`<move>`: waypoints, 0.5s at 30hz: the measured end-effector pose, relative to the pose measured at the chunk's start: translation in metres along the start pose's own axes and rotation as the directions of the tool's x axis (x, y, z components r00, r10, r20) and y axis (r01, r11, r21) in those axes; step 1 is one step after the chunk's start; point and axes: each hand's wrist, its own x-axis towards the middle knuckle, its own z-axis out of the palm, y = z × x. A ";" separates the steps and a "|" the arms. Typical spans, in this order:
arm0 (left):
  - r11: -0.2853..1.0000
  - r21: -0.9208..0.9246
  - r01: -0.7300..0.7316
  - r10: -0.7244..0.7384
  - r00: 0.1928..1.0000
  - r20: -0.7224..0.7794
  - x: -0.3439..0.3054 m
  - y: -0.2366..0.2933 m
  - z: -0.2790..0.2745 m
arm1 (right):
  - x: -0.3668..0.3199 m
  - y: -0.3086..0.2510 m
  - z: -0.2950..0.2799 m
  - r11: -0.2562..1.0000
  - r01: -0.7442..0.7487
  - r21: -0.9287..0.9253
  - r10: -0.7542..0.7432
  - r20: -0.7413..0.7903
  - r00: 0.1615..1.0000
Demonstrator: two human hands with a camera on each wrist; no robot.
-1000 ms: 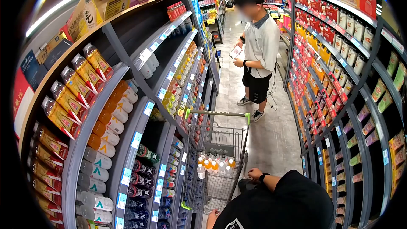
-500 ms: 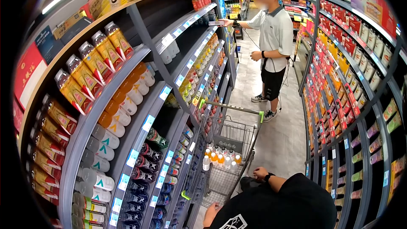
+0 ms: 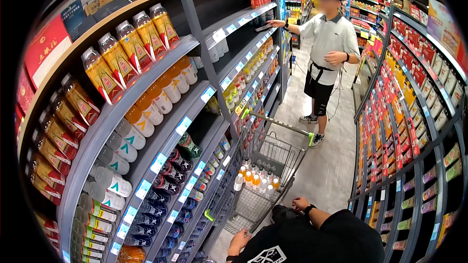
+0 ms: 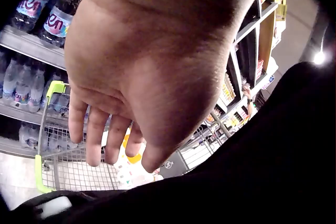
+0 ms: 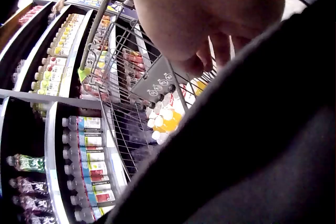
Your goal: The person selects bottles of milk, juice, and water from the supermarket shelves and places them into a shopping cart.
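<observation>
In the head view my left hand (image 3: 240, 239) hangs low beside the near end of a shopping cart (image 3: 243, 204). The left wrist view shows that hand (image 4: 142, 77) palm on, its fingers loosely extended and holding nothing. My right hand (image 3: 301, 203) is in front of my body, right of the cart; in the right wrist view this hand (image 5: 210, 19) has relaxed, partly hidden fingers with nothing seen in them. Orange and clear bottles (image 3: 256, 180) stand grouped inside the cart, touched by neither hand.
Drink shelves (image 3: 146, 92) line the left side, and more stocked shelves (image 3: 414, 112) the right. Beyond the cart, a person in a light shirt (image 3: 329, 39) stands on the aisle floor (image 3: 317, 165), one arm stretched toward the left shelf.
The head view has turned left, so shelves and cart appear farther right. The other person has reached an arm out to the left shelf with a flat object. My hands remain low.
</observation>
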 end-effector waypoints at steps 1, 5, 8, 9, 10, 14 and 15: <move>1.000 0.004 -0.005 0.005 1.000 0.000 -0.002 0.001 0.000 | 0.002 0.003 -0.001 1.000 0.004 0.004 -0.004 -0.002 1.000; 0.998 -0.042 -0.040 0.041 0.999 0.032 0.001 -0.009 0.003 | -0.008 -0.002 0.002 0.999 -0.041 -0.003 0.041 -0.041 0.998; 1.000 -0.003 -0.026 0.026 0.999 0.021 -0.005 0.011 -0.005 | -0.011 -0.008 0.001 0.998 -0.028 -0.052 0.026 -0.038 0.999; 0.999 -0.001 -0.036 0.036 0.999 0.018 -0.007 0.011 -0.004 | -0.012 -0.007 0.000 0.999 -0.030 -0.037 0.029 -0.036 0.999; 0.999 0.001 -0.047 0.047 0.999 0.014 -0.007 0.011 -0.004 | -0.013 -0.006 0.000 0.999 -0.031 -0.021 0.030 -0.035 0.999; 0.998 0.006 -0.056 0.056 0.998 0.031 0.000 -0.002 0.002 | -0.015 -0.006 0.000 0.998 -0.034 -0.060 0.031 -0.047 0.998; 0.998 -0.034 -0.049 0.050 0.998 0.034 0.003 -0.007 0.005 | -0.018 -0.007 0.002 0.998 -0.028 -0.055 0.025 -0.051 0.998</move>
